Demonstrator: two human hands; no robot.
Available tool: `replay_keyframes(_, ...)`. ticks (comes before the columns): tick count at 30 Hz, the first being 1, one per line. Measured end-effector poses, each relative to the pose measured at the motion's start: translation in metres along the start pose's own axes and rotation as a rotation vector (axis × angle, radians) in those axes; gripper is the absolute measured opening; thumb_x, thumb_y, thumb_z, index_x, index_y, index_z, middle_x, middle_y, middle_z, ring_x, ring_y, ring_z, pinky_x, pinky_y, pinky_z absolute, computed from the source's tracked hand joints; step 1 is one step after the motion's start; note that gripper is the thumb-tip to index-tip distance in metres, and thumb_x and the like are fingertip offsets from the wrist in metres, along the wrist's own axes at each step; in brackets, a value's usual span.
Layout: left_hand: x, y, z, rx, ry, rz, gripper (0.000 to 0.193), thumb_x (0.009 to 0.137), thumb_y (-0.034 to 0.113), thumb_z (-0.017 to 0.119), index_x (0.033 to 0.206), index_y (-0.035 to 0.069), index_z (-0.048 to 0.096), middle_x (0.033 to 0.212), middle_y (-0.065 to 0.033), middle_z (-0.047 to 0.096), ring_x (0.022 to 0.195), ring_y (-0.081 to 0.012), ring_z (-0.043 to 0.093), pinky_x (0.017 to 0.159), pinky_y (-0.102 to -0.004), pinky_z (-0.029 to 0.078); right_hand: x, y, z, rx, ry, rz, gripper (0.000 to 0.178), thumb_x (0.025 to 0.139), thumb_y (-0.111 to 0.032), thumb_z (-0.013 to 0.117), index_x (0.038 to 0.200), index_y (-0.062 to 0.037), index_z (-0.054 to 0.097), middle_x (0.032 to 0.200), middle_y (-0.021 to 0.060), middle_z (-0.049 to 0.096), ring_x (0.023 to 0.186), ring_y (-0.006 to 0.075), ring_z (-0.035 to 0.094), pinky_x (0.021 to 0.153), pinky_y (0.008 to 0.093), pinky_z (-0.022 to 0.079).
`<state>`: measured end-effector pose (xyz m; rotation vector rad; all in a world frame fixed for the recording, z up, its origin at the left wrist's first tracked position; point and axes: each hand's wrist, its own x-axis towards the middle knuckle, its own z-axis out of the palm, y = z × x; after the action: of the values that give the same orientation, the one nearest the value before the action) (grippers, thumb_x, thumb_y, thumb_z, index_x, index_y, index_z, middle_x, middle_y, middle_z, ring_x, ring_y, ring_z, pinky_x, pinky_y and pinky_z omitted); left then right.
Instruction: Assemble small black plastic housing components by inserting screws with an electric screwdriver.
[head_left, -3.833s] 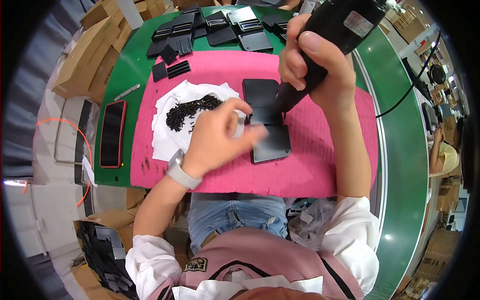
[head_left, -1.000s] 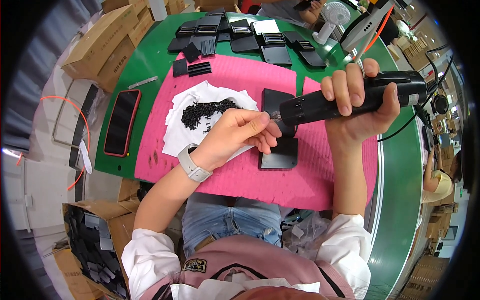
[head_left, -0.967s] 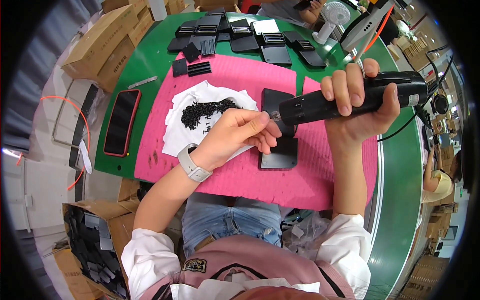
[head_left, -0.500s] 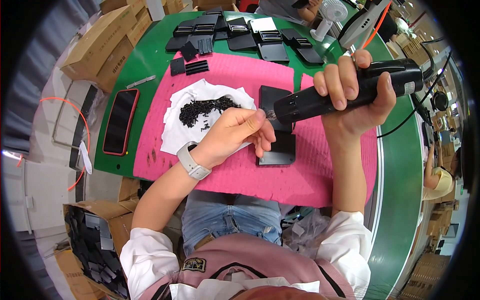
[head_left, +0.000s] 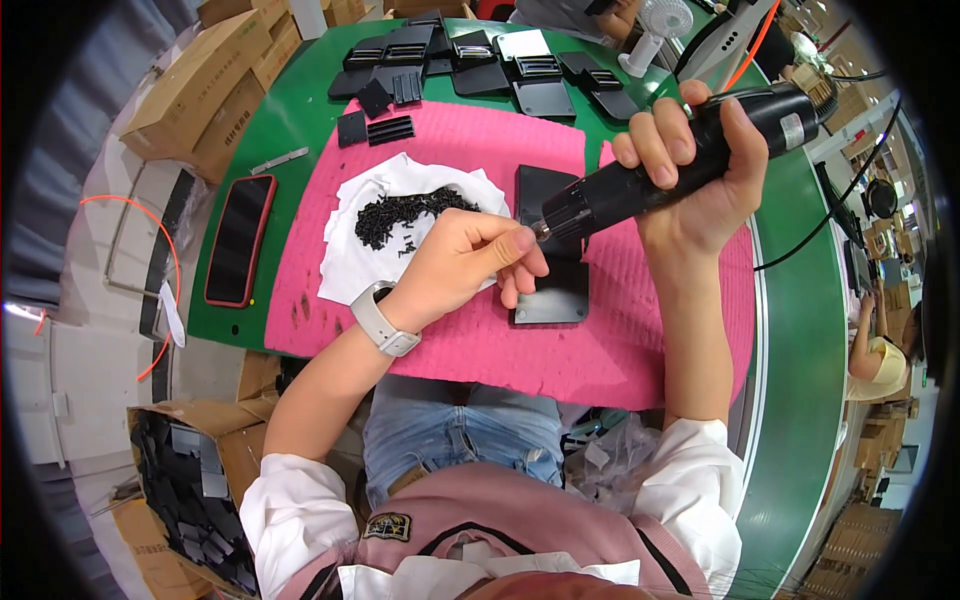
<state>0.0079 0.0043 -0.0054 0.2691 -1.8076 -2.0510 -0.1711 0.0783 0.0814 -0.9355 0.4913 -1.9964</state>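
Note:
My right hand (head_left: pixel 695 185) is wrapped round a black electric screwdriver (head_left: pixel 640 180), which slants down and left. Its bit ends at the fingertips of my left hand (head_left: pixel 465 262). Thumb and forefinger there are pinched together; what lies between them is too small to make out. Below the bit are a dark hinged-looking piece, its upper black plate (head_left: pixel 540 185) partly covered by the screwdriver, and a lower black plate (head_left: pixel 552 300). Left of my left hand, a heap of small black screws (head_left: pixel 380 222) lies on a crumpled white cloth (head_left: pixel 345 280).
A pink foam mat (head_left: pixel 450 355) covers part of the green table (head_left: pixel 300 80). A red-edged phone (head_left: pixel 240 240) lies at left. Several black plate assemblies (head_left: pixel 480 80) stand at the back, near a white fan (head_left: pixel 655 35). A cardboard box of black parts (head_left: pixel 190 490) sits lower left.
The screwdriver's rear end has swung away from me and slightly left, so it slants more steeply. My right hand has shifted left with it; my left hand has barely moved.

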Motion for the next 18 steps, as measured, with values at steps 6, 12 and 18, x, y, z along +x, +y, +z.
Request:
replay_keyframes(6,0.004,-0.009,-0.002,-0.013,-0.020,0.108,0.047,0.091,0.041,0.055,0.103,-0.004,0.059,0.090,-0.0100,0.062,0.075,-0.0138,0.058,0.063,-0.0249,0.046,0.004,0.001,-0.002,0.098,0.017,0.043,0.025,0.088,-0.031,0.047,0.091,-0.0097,0.059,0.057,0.0012,0.045,0.047,0.0148,0.044,0.058,0.0344,0.039)
replay_keyframes(12,0.006,-0.003,0.001,0.772,0.224,0.334,0.065,0.073,0.033,0.072,0.123,0.001,0.048,0.108,-0.0089,0.053,0.095,-0.0212,0.052,0.080,-0.0312,0.042,0.003,0.015,-0.004,-0.344,-0.214,0.003,0.024,0.088,-0.028,0.046,0.098,-0.0063,0.050,0.059,0.0016,0.044,0.045,0.0125,0.039,0.054,0.0299,0.036)
replay_keyframes(18,0.008,-0.018,0.005,1.038,0.255,0.370,0.041,0.073,0.023,0.072,0.104,-0.002,0.058,0.106,-0.0128,0.053,0.101,-0.0317,0.051,0.087,-0.0385,0.043,0.002,0.030,0.008,-0.553,-0.257,-0.029,0.021,0.086,-0.022,0.050,0.097,-0.0035,0.048,0.055,0.0042,0.043,0.042,0.0129,0.039,0.045,0.0278,0.034)
